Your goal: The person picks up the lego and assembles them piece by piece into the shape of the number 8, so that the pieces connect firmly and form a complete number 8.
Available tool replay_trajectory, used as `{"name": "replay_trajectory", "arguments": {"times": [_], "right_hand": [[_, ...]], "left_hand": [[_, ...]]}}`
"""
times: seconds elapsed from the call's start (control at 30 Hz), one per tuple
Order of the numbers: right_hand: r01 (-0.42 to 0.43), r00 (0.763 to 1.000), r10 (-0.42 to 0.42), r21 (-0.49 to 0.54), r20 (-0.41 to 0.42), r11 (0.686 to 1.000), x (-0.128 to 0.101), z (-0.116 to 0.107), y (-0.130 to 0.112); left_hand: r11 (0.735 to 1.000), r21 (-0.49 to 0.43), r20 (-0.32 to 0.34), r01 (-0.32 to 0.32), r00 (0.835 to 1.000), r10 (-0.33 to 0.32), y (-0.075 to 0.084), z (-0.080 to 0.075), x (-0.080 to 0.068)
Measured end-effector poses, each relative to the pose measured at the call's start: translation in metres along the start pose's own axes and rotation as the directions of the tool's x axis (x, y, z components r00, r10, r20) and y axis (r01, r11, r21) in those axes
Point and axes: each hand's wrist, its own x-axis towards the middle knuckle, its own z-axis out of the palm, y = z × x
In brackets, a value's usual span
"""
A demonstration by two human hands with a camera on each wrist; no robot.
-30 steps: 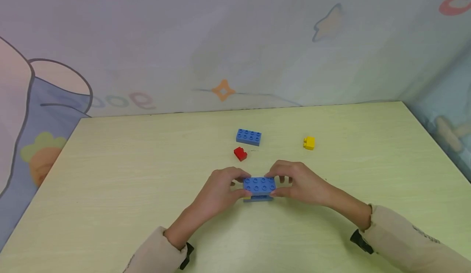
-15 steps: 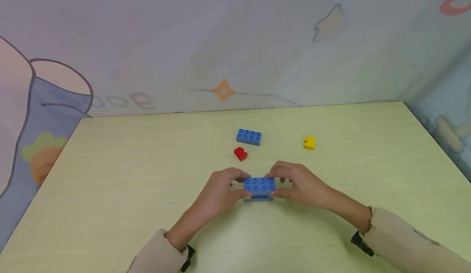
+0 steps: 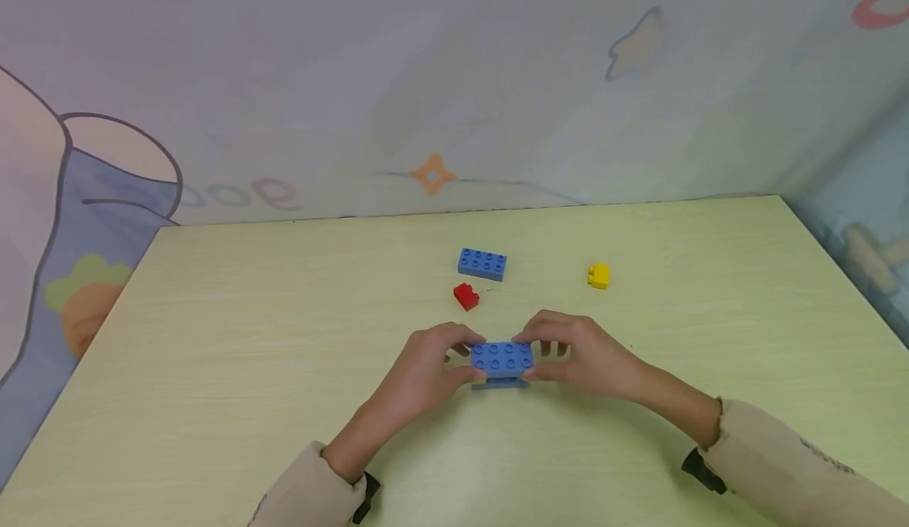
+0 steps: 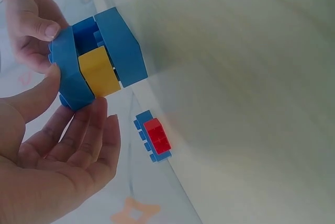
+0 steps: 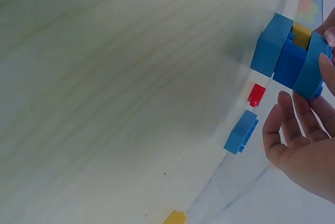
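Both hands hold a blue eight-stud toy brick (image 3: 502,360) at its two ends, near the front middle of the table. My left hand (image 3: 432,363) pinches the left end between thumb and fingers. At the right end, my right hand (image 3: 585,355) pinches likewise. Beneath that brick, the left wrist view shows a small yellow brick (image 4: 99,71) and a lower blue brick (image 4: 121,48). A small dark blue brick (image 5: 289,65) sits beside the yellow one in the middle layer, seen from the right wrist. Narrow gaps show between the lower blue brick and the middle layer.
Behind the hands lie a small red brick (image 3: 466,297) and, farther back, another blue eight-stud brick (image 3: 482,264). A yellow brick (image 3: 599,276) lies to the right on the pale wooden table (image 3: 248,338). A printed cloth (image 3: 319,77) hangs along the back edge.
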Motion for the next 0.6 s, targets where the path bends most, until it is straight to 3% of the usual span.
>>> {"name": "replay_trajectory", "arguments": {"times": [0.3,0.6], "right_hand": [[-0.022,1.0,0.021,0.067,0.017,0.998,0.0,-0.011,0.005],[-0.11,0.986,0.106,-0.022,-0.131,0.994,0.003,-0.043,0.031]], "left_hand": [[1.0,-0.017,0.008,0.015,1.0,-0.015,-0.001,0.0,0.001],[0.998,-0.045,0.021,0.047,0.999,-0.046,0.0,-0.001,0.0]]}}
